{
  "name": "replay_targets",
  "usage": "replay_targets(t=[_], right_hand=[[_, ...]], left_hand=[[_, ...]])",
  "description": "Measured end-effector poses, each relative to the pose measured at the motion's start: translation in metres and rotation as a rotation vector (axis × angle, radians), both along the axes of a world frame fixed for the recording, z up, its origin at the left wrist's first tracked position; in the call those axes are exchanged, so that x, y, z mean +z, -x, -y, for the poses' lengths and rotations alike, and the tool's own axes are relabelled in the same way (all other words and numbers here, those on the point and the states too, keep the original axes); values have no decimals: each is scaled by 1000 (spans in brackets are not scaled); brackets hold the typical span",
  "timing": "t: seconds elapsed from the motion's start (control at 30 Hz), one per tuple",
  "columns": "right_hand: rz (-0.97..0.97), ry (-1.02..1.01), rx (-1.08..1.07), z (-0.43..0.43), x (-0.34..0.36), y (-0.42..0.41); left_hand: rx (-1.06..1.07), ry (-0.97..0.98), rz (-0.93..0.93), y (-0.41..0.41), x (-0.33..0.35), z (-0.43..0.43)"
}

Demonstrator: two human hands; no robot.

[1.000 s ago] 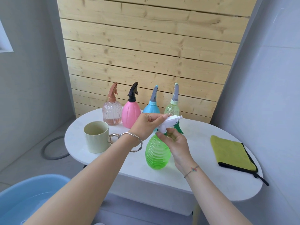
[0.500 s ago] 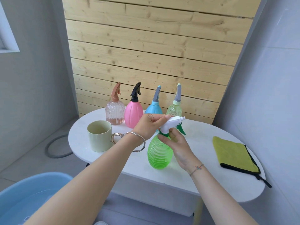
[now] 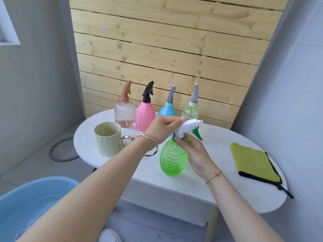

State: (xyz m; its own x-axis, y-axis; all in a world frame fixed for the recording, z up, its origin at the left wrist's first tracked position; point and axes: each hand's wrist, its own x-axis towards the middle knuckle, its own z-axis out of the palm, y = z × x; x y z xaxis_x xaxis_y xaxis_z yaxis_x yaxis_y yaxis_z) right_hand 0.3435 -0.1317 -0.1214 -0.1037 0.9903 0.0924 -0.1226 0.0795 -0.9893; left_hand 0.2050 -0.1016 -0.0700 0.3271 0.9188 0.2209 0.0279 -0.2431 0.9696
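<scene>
Fingers (image 3: 173, 121) of the left hand (image 3: 161, 131) curled together over the rear of the white spray head (image 3: 187, 127), pinching it from above, with the wrist bent and the forearm reaching in from lower left. Just right of it, the right hand (image 3: 194, 152) wrapped thumb and fingers round the neck of the green bottle (image 3: 173, 159), which rested near the front edge of the white table (image 3: 227, 173).
</scene>
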Motion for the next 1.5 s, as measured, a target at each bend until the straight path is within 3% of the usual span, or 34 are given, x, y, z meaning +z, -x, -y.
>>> replay_targets(t=[0.2, 0.37, 0.57, 0.77, 0.93, 1.13, 1.3, 1.5], right_hand=[[62, -44, -264, -1, 0, 21], [-7, -6, -42, 4, -1, 4], [42, -17, -273, 0, -1, 21], [-58, 16, 1, 4, 0, 1], [28, -16, -276, -1, -6, 21], [-30, -21, -43, 3, -4, 5], [-8, -59, -262, -2, -7, 22], [-1, -56, -101, 2, -8, 8]], left_hand=[[5, -6, -25, 2, -3, 0], [3, -14, -3, 1, -2, 0], [21, -12, -8, 2, -3, -1], [18, -31, -29, 1, -3, -2], [25, -26, -25, 1, -3, -3], [15, -45, -35, 1, -3, -3], [14, -28, -35, 2, -3, -3], [7, -47, -26, 1, -1, -3]])
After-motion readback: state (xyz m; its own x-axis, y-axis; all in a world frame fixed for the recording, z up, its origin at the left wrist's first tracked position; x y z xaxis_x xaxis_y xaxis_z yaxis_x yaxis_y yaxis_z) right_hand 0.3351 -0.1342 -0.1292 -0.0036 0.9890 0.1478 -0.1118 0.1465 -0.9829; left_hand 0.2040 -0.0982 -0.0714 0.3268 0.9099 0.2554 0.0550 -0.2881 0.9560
